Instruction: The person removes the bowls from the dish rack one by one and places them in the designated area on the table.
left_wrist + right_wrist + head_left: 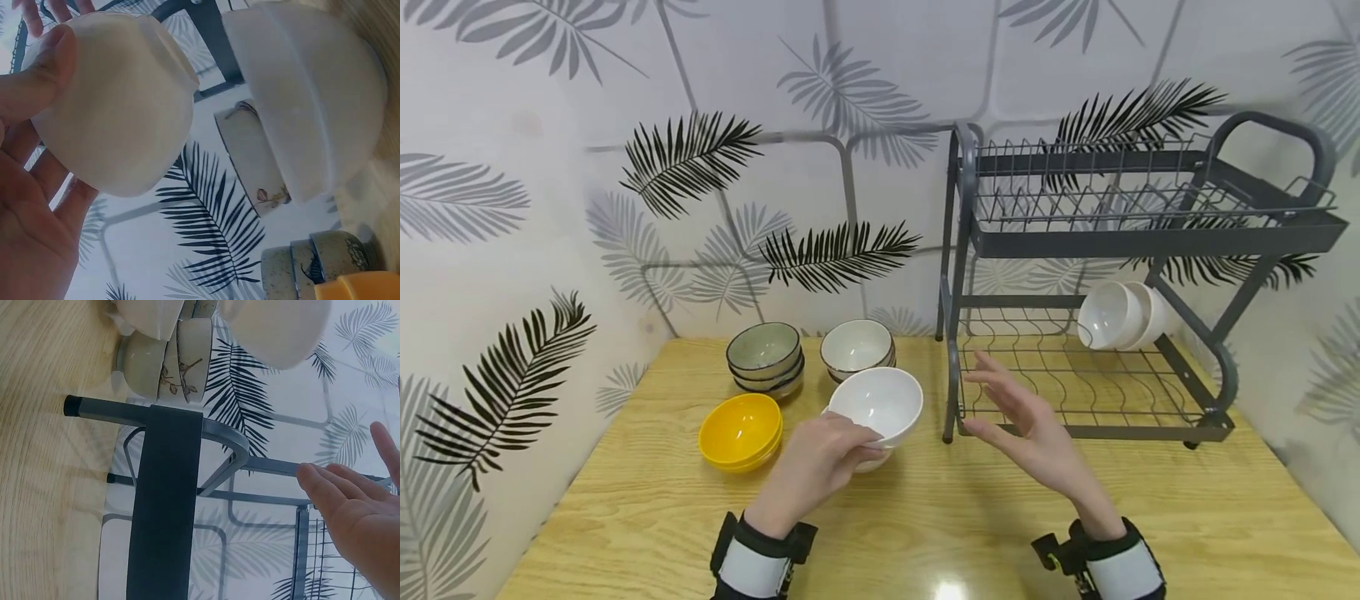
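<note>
In the head view my left hand (822, 467) grips a white bowl (880, 402) by its near rim, thumb on one side and fingers on the other. The left wrist view shows this bowl (125, 112) lifted apart from a stack of white bowls (312, 106). Only a bit of that stack shows below the held bowl in the head view. My right hand (1030, 429) hovers in front of the rack's left side, its fingers extended and holding nothing. Two white bowls (1105, 317) lean tilted on the lower tier of the dark dish rack (1120, 243).
Left of the held bowl sit stacked yellow bowls (741, 432). Behind them stand grey-green bowls (765, 350) with dark rims. Another stack of pale bowls (857, 343), brown-rimmed, is at the back. A leaf-patterned wall (850, 67) closes off the wooden table (925, 533).
</note>
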### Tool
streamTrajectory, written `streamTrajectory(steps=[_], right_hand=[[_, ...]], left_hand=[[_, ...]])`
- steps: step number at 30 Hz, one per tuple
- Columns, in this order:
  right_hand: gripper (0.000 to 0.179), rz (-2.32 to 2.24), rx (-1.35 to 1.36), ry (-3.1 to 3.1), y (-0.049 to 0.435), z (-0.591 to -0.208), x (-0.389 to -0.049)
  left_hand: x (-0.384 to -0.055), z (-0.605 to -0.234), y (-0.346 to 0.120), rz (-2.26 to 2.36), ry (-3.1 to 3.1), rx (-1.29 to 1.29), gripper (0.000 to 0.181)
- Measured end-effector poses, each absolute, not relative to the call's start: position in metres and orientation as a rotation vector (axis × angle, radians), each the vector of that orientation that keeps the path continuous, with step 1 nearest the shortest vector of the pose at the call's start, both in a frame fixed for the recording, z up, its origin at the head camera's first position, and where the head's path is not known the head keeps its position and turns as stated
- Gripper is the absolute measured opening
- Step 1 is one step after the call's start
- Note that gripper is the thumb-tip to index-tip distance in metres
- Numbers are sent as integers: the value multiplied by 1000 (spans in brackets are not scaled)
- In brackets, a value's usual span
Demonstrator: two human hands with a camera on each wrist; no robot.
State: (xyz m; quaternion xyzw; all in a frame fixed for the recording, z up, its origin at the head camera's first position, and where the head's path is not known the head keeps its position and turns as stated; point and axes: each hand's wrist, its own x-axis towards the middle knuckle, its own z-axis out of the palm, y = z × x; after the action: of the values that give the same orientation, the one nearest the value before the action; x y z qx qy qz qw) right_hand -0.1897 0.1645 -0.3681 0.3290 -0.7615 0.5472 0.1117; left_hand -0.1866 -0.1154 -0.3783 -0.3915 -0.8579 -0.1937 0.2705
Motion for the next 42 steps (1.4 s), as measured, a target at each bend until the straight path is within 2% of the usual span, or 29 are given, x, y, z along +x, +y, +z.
streamTrajectory(steps=[16, 42], right_hand=[[61, 1629, 943, -2190, 168, -368, -193], [58, 1654, 877, -2240, 173, -372, -193]], left_hand=[[-201, -405, -127, -402, -2522, -930, 12], [-204, -413, -129, -461, -2699, -881, 13]])
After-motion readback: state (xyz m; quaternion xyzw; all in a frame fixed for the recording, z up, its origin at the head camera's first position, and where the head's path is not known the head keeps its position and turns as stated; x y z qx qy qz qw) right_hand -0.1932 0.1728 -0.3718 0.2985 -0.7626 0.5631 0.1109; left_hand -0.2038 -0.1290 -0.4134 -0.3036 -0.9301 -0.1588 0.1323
